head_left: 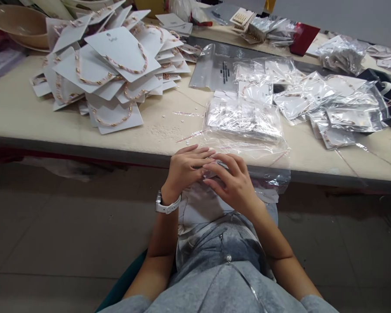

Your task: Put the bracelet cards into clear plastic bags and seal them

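Note:
At the table's front edge my two hands meet over a small clear plastic bag (211, 174), mostly covered by my fingers. My left hand (186, 167), with a white watch at the wrist, has its thumb and fingers closed on the bag's left side. From the right, the curled fingers of my right hand (233, 180) pinch the same bag. What the bag contains is hidden. Just beyond lies a stack of clear plastic bags (244, 124), partly hanging over the edge. To the left rises a heap of white cards (122, 52) with beaded bracelets (94, 78).
Several bagged cards (342, 104) lie on the right of the table (16, 108). A grey plastic sheet (202, 69) is behind the bag stack. Peeled strips (187, 114) are scattered near the front edge. A tan bowl (19, 24) stands at the back left.

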The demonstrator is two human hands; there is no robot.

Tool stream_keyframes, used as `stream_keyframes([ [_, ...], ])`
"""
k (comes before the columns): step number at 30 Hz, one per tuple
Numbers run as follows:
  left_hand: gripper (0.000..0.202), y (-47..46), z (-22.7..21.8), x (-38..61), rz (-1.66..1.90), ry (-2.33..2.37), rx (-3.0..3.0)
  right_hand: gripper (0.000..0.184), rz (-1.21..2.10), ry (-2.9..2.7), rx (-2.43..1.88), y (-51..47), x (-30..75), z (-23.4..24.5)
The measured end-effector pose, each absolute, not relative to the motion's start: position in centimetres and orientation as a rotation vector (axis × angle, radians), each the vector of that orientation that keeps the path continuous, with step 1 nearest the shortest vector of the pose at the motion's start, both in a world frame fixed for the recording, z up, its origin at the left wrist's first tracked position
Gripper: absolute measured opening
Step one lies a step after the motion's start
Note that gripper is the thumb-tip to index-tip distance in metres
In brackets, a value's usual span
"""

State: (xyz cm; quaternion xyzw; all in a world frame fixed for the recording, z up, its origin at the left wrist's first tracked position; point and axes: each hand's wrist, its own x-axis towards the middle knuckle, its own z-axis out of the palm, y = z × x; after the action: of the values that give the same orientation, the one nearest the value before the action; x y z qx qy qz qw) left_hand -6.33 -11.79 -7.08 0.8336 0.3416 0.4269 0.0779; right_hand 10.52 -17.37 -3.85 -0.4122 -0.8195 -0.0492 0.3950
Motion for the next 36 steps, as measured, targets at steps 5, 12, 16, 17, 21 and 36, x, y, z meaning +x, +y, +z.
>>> stream_keyframes([
  [5,0.025,-12.0,-6.9,-6.3,1.222,1.061,2.483,0.021,-0.067,-2.122,-0.989,-16.8,9.9,-5.0],
  [12,0.023,-12.0,-7.0,-6.3,1.235,1.052,2.431,0.025,0.115,-2.123,-0.967,-17.0,10.2,-5.1],
  [16,0.024,-12.2,-6.8,-6.2,1.225,1.073,2.403,0.016,-0.004,-2.091,-0.949,-16.8,10.0,-5.6],
  [17,0.023,-12.2,-6.8,-6.1,1.22,1.073,2.395,0.015,-0.024,-2.075,-0.94,-16.7,10.0,-5.7],
  [21,0.022,-12.3,-6.6,-6.2,1.198,1.064,2.366,0.01,-0.016,-2.009,-0.878,-16.4,9.8,-6.0],
  [36,0.02,-11.9,-6.0,-6.3,1.152,1.091,2.486,0.022,0.003,-1.732,-0.875,-17.2,9.7,-6.0],
])
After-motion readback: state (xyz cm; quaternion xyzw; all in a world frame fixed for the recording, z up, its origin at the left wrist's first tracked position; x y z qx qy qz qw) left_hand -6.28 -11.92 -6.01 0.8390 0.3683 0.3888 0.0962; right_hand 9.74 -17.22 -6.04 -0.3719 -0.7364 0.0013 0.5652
